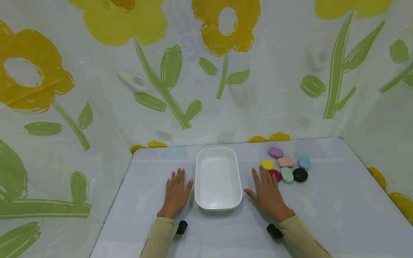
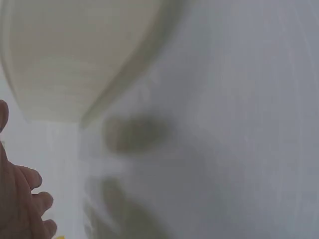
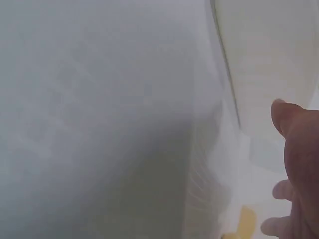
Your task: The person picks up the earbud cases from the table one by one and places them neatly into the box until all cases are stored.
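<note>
A white rectangular tray (image 1: 218, 181) with rounded corners stands between my two hands, its inside bare. To its left, my left hand (image 1: 175, 195) has its fingers straight and holds nothing; the tray's side wall (image 2: 75, 59) rises beside it in the left wrist view. My right hand (image 1: 268, 195) is spread on the tray's other side, also holding nothing. Its fingertips partly overlap a red rounded piece (image 1: 276, 175) and come close to a yellow round piece (image 1: 267, 164); I cannot tell whether they touch.
Beyond the right hand lie several more small rounded pieces: purple (image 1: 275, 152), peach (image 1: 285, 162), light blue (image 1: 304, 162), pale green (image 1: 286, 175) and black (image 1: 300, 175). A white flower-printed sheet (image 1: 274, 114) hangs around the white table (image 1: 338, 208).
</note>
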`<state>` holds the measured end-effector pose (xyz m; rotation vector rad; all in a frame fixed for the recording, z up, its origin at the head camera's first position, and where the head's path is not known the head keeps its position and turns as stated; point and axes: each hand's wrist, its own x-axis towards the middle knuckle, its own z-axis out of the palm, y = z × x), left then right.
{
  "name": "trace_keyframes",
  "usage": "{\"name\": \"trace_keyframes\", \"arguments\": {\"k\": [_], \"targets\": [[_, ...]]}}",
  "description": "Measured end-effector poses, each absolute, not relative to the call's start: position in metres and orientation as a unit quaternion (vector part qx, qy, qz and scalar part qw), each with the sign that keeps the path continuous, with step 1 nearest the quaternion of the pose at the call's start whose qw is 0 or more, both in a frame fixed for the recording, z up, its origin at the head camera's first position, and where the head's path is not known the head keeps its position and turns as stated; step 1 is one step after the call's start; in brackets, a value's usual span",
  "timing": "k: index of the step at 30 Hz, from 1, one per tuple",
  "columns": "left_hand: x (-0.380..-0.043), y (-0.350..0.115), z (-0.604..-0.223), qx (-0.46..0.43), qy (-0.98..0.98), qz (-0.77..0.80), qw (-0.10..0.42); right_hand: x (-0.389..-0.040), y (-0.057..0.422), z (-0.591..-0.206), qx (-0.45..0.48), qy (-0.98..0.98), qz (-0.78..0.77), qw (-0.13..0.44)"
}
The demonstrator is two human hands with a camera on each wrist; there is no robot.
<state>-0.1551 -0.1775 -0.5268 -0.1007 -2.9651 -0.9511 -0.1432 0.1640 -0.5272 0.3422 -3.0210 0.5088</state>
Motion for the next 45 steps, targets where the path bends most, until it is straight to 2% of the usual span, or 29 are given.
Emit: {"name": "trace_keyframes", "arguments": {"k": [6,10,15,22,27,38,45], "targets": [[-0.156,-0.167,-0.518,-0.006,-0.891,-0.453,-0.027,-0.156,0.173,-0.523,0.1,-0.978,0.176,0.059],[-0.154,-0.155,-0.508,0.056,-0.832,-0.549,-0.061,-0.168,0.182,-0.52,0.099,-0.972,0.191,0.098],[-0.151,-0.144,-0.5,0.101,-0.794,-0.597,-0.06,-0.183,0.194,-0.517,0.098,-0.963,0.223,0.118],[-0.151,-0.142,-0.504,0.135,-0.777,-0.613,-0.048,-0.2,0.205,-0.511,0.069,-0.961,0.257,0.075],[-0.15,-0.145,-0.505,0.141,-0.754,-0.639,-0.06,-0.21,0.21,-0.513,0.067,-0.963,0.257,0.05],[-0.152,-0.146,-0.507,0.134,-0.717,-0.679,-0.082,-0.219,0.212,-0.511,0.093,-0.963,0.251,0.04],[-0.155,-0.144,-0.508,0.128,-0.71,-0.687,-0.081,-0.227,0.208,-0.507,0.074,-0.963,0.259,0.012]]}}
